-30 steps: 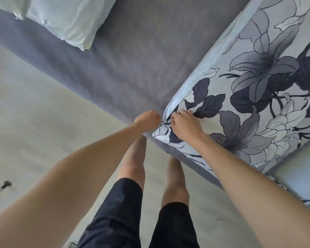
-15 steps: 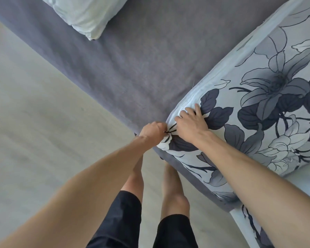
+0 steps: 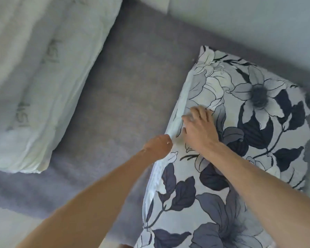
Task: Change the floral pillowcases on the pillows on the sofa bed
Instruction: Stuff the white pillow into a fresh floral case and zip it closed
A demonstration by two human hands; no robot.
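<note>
Grey sofa bed (image 3: 132,97), L hand (image 3: 159,145) pinching floral pillowcase (image 3: 240,140) edge, R hand (image 3: 200,129) flat on it

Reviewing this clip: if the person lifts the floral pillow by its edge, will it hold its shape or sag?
The floral pillow would probably sag: its cover dents under the right hand and puckers along the side seam where the left hand pinches it. It looks plump and soft, so likely light for its size. On the grey sofa bed it should drag rather than slide freely.
</note>
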